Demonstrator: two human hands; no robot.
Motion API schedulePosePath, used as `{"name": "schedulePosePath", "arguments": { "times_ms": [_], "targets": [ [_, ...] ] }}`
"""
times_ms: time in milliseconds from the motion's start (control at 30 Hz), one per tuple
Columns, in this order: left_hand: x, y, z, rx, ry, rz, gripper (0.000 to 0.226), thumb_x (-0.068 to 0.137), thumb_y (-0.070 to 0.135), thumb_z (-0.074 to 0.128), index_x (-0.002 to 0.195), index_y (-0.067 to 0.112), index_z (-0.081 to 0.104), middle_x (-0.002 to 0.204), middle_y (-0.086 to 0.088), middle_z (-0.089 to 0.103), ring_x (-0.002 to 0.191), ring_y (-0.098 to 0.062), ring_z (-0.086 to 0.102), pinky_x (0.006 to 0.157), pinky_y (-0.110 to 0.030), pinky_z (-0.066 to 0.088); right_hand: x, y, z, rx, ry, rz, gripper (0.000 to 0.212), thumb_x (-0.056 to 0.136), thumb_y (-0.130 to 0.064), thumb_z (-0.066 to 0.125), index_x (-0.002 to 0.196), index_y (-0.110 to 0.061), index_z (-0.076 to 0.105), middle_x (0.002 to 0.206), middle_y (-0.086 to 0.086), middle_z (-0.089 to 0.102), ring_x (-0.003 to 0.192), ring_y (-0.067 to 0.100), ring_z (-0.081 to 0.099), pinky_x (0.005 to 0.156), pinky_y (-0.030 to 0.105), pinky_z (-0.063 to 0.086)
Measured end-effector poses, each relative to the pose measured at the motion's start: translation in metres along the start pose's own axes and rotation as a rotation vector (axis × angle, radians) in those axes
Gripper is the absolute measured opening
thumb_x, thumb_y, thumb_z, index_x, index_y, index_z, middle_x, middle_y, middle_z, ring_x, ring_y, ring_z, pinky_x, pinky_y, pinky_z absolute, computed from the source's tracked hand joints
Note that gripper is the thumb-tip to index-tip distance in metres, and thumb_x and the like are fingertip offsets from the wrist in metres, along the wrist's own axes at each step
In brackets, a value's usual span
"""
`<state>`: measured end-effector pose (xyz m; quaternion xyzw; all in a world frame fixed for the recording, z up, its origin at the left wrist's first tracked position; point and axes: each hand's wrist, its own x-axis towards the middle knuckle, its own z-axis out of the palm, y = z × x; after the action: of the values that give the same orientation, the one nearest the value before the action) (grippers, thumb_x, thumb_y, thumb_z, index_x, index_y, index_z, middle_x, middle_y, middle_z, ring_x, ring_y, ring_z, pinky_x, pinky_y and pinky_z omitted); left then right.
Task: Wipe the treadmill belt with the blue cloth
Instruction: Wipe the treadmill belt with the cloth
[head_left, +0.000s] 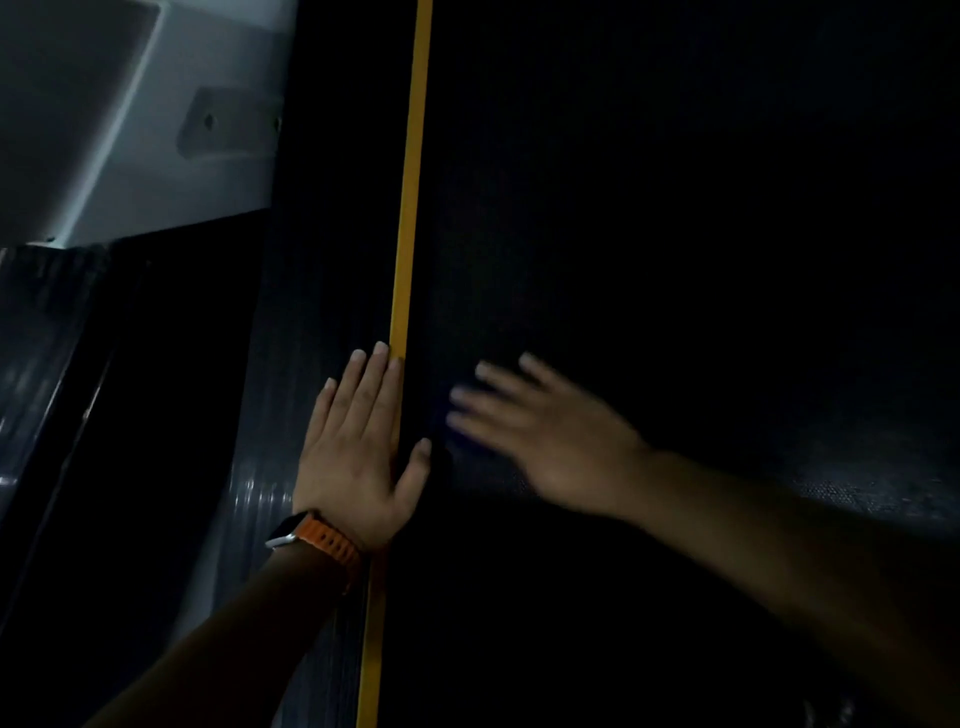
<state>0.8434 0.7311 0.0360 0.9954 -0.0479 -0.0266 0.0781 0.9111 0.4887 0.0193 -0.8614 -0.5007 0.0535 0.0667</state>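
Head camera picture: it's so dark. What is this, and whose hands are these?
No robot here: a person wears a camera on the head, looking down at their own hands. The wide dark surface is a treadmill belt, edged by a yellow stripe. The left hand, wearing an orange-strapped watch, lies flat on the ribbed side rail. The right hand, blurred, spreads its fingers on the belt; a faint blue patch beneath is probably the cloth.

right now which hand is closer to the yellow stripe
Left. The left hand lies flat against the yellow stripe, thumb across it; the right hand is on the treadmill belt, apart from it.
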Motion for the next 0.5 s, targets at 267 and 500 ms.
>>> {"name": "schedulePosePath", "arguments": {
  "times_ms": [267, 500],
  "targets": [
    [0.001, 0.001, 0.002, -0.006, 0.006, -0.010, 0.080, 0.095, 0.051, 0.037, 0.161, 0.010, 0.020, 0.171, -0.004, 0.013, 0.158, -0.019, 0.007, 0.127, -0.046, 0.009, 0.000, 0.053, -0.006, -0.002, 0.125, 0.621, 0.071, 0.086, -0.009, 0.044, 0.153, -0.015, 0.025, 0.162, 0.010, 0.021, 0.148, 0.038, 0.018, 0.117, 0.055, 0.020],
    [0.002, 0.001, 0.000, -0.004, 0.009, 0.006, 0.078, 0.096, 0.049, 0.037, 0.161, 0.009, 0.019, 0.170, -0.007, 0.014, 0.158, -0.022, 0.009, 0.127, -0.048, 0.011, -0.008, 0.022, 0.008, -0.061, -0.022, 0.096, 0.078, 0.086, -0.018, 0.055, 0.155, -0.027, 0.021, 0.164, 0.000, 0.016, 0.151, 0.029, 0.013, 0.118, 0.054, 0.009]
  ]
}}
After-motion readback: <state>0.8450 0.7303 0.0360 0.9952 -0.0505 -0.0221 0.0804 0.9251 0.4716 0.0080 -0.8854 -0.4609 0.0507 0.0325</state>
